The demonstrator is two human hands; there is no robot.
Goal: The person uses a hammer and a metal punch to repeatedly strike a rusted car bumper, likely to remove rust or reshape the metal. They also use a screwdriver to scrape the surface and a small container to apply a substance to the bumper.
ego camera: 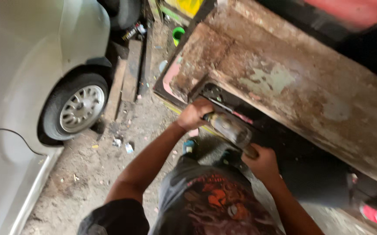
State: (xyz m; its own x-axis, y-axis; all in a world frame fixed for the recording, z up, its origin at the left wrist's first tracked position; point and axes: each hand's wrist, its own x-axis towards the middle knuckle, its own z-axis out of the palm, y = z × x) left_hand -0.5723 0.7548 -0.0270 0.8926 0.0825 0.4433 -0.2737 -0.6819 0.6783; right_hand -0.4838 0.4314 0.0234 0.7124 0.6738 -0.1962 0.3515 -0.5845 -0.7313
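1. While both hands grip a power tool (232,130), apparently a handheld grinder, its head sits against the lower edge of a rusted metal panel (284,82), just where the panel meets a dark recess
2. The left hand (193,114) has its fingers wrapped tight around the front of the tool; the right hand (264,163) closes around the rear handle, fingers curled under
3. As far as can be judged, the work is far from done: most of the panel remains coated in brown rust with flaking pale green and pink paint, and no freshly bared metal shows
4. The panel looks rough, pitted and flat with a folded edge; the tool body is rounded, dull and blurred
5. Beside them stands a white car (27,65) with a smooth body and a spoked alloy wheel (80,109), on a dusty dirt floor (93,174) littered with scraps
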